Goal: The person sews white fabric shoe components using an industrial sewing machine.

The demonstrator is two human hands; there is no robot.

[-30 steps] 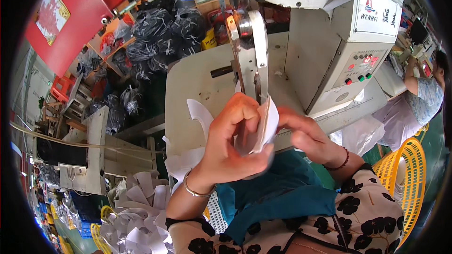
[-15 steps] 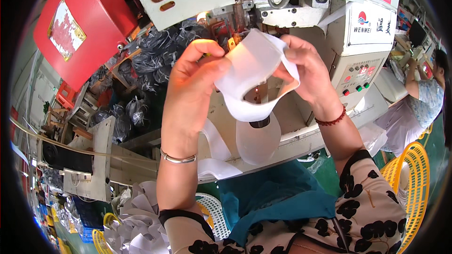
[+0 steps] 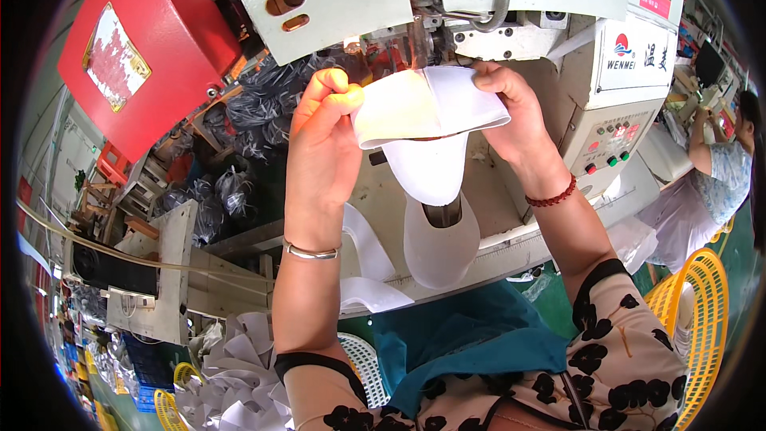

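A white shoe upper [image 3: 435, 104] is stretched between my hands in front of the machine. Its seamed back section stands wide, and the rounded toe hangs down toward me. My left hand [image 3: 321, 132] pinches the upper's left edge between thumb and fingers. On the other side my right hand [image 3: 520, 116] grips the right edge, thumb on top. Below sits a second white upper [image 3: 440, 251], with a dark metal piece in its opening. The part of the machine behind the held upper is mostly hidden.
The pale machine [image 3: 335, 0] spans the top, with a control panel [image 3: 610, 144] at right. Curved white cut pieces [image 3: 367, 247] lie on its ledge. Black plastic bags [image 3: 263, 80] are heaped at left. A yellow basket [image 3: 710, 303] and a seated co-worker [image 3: 722, 168] are at right.
The held upper has been tilted and spread wider, so its seamed back now faces me and its opening no longer shows. Both hands still hold it; the left has moved slightly outward.
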